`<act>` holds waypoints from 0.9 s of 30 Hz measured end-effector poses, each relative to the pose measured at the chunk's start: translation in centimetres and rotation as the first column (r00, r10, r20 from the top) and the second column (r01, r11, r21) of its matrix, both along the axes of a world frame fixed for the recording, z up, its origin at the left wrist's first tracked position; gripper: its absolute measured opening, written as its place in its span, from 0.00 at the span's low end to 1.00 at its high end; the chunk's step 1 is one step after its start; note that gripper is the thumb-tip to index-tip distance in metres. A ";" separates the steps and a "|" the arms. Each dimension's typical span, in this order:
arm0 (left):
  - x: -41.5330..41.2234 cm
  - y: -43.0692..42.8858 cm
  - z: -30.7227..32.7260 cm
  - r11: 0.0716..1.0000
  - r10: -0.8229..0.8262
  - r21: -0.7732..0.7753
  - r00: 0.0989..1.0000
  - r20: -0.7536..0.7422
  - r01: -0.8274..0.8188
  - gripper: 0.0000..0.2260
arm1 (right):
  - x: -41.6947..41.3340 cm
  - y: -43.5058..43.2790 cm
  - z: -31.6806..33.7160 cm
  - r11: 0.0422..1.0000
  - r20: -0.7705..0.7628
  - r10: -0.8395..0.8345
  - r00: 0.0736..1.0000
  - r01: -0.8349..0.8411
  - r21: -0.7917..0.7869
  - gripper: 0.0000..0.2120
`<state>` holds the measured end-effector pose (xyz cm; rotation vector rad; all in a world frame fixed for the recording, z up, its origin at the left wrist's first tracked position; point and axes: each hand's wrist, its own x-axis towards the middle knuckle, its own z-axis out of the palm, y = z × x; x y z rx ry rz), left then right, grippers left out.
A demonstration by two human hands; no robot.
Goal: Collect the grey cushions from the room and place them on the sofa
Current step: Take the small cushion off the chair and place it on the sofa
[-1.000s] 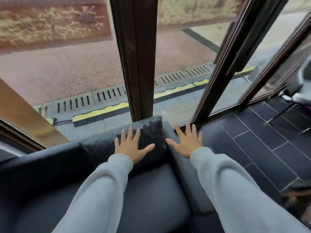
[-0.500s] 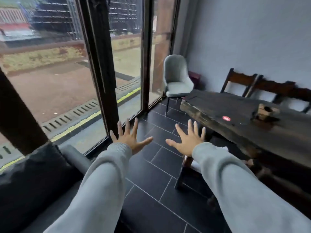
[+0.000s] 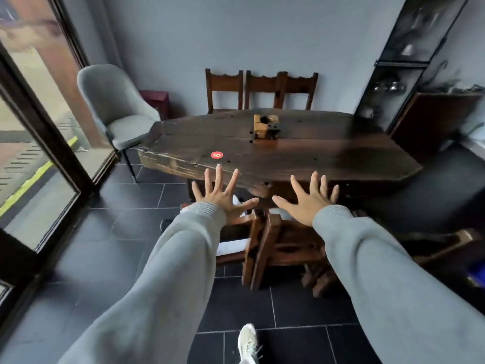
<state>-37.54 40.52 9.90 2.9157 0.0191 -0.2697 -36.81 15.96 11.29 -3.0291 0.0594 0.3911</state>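
Note:
My left hand [image 3: 220,198] and my right hand [image 3: 311,202] are both stretched out in front of me in grey sleeves, fingers spread wide, holding nothing. They hover in the air above the dark tiled floor, just short of the near edge of a long dark wooden table [image 3: 328,156]. No grey cushion and no sofa appear in this view.
A grey upholstered chair [image 3: 118,106] stands at the table's left end by the glass doors [image 3: 34,143]. Three wooden chairs [image 3: 262,90] line the far wall. A wooden chair [image 3: 273,243] is tucked under the table in front of me. A dark cabinet [image 3: 401,67] rises at right.
The view has swung right, from the sofa and its dark cushion to the dining table. Both hands left the cushion and sofa arm and stay empty, fingers spread.

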 end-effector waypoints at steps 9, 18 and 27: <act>15.3 -11.0 -6.7 0.995 -0.102 -0.019 0.978 -0.184 0.100 0.47 | 12.6 -10.4 -5.2 0.980 -0.198 -0.192 0.961 0.178 -0.089 0.50; 22.2 -16.0 -12.1 0.998 -0.058 0.000 0.940 -0.338 0.061 0.45 | 19.9 -15.5 -11.0 0.965 -0.337 -0.260 0.905 0.251 -0.070 0.49; 28.5 -22.1 -21.2 1.000 0.006 0.017 0.826 -0.564 0.004 0.42 | 30.3 -24.0 -19.7 0.956 -0.539 -0.293 0.790 0.257 -0.143 0.46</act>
